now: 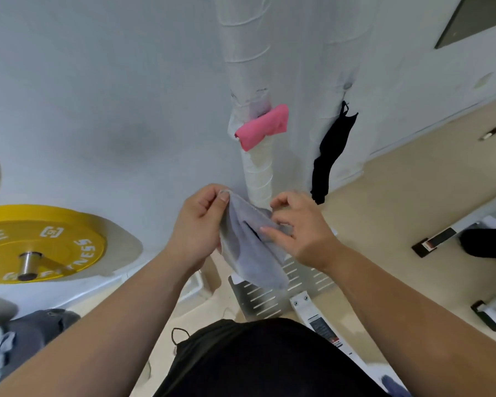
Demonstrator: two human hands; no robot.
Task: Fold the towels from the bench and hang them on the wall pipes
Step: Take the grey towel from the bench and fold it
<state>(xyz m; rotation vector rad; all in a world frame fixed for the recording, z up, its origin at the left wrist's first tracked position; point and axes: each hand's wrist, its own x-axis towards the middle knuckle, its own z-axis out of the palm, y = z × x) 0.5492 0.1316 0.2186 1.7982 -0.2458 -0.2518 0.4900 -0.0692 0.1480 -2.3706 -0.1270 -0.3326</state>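
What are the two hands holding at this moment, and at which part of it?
A grey towel. The left hand pinches its top corner between thumb and fingers; the right hand pinches the upper edge beside it. The rest hangs down.

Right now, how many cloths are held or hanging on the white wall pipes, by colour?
Grey: 1, soft grey towel held by the left hand and right hand.
Pink: 1, folded pink towel on a wrapped white pipe.
Black: 1, limp black cloth hanging at the other pipe.
Total: 3
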